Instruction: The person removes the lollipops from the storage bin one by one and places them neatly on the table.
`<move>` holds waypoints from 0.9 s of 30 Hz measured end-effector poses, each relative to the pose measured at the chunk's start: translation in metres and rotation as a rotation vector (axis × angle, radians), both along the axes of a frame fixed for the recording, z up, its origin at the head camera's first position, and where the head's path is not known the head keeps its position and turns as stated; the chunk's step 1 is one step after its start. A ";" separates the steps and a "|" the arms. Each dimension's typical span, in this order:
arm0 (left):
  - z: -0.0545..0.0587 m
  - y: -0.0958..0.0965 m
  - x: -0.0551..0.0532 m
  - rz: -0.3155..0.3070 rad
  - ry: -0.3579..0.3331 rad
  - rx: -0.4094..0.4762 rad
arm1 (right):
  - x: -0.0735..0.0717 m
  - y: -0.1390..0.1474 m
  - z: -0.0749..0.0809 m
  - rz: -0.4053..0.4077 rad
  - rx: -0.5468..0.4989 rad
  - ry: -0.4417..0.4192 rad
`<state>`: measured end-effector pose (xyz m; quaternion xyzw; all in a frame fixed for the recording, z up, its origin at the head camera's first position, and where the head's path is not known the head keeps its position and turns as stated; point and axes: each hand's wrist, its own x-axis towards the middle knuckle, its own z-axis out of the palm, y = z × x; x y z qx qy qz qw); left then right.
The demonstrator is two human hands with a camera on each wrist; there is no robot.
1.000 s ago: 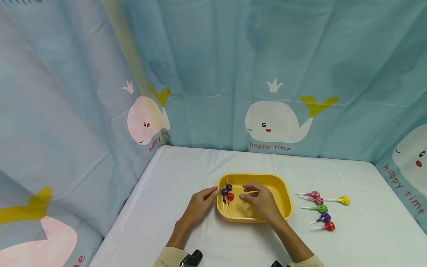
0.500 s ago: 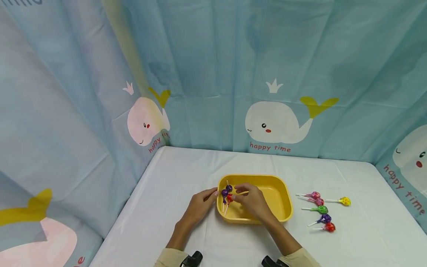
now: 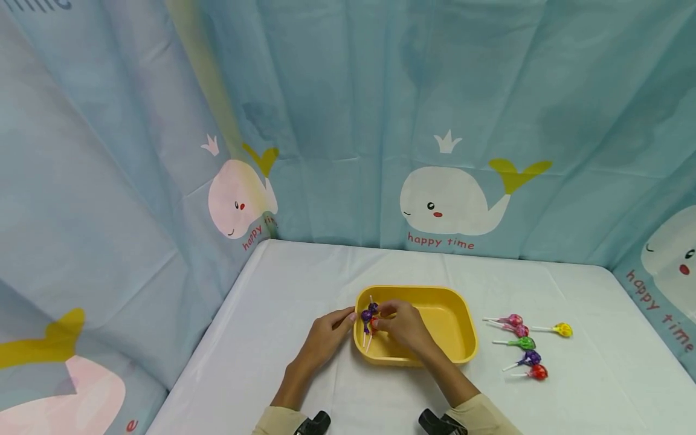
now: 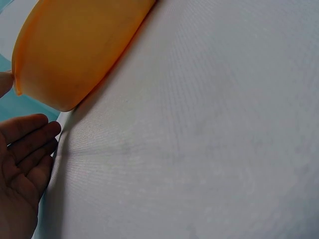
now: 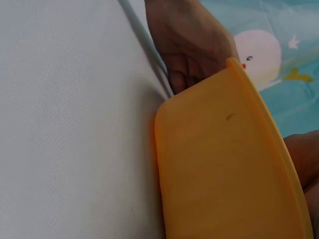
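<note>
In the head view a yellow tray (image 3: 446, 356) sits on the white table. Inside its left end lie two purple lollipops (image 3: 367, 316) and a red lollipop (image 3: 373, 326), side by side. My right hand (image 3: 405, 329) reaches over the front rim and pinches the red lollipop's head between thumb and fingers, partly hiding it. At the tray's left side my left hand (image 3: 324, 338) touches the rim with its thumb. The left wrist view shows this left hand (image 4: 25, 164) with its fingers relaxed, beside the tray's outer wall (image 4: 75, 55).
Right of the tray lie loose lollipops: two pink ones (image 3: 513, 324), a yellow one (image 3: 562, 329), a green one (image 3: 526, 343), a purple one (image 3: 531, 358) and a red one (image 3: 538, 372). A blue whale-print curtain (image 3: 337, 121) hangs behind the table (image 3: 293, 284).
My right hand has moved left within the tray, from above its middle onto the red lollipop. The left hand has stayed at the rim.
</note>
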<state>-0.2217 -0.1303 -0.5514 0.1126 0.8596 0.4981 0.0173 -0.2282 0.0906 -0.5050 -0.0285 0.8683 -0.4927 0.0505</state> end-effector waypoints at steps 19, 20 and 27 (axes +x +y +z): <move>-0.001 0.000 -0.001 0.002 0.016 0.014 | -0.005 -0.008 -0.002 0.067 0.058 0.015; -0.001 0.000 -0.001 0.001 0.021 0.011 | -0.005 -0.008 -0.002 0.068 0.063 0.015; -0.001 0.000 -0.001 0.004 0.005 -0.006 | -0.001 -0.004 -0.001 0.049 0.105 0.041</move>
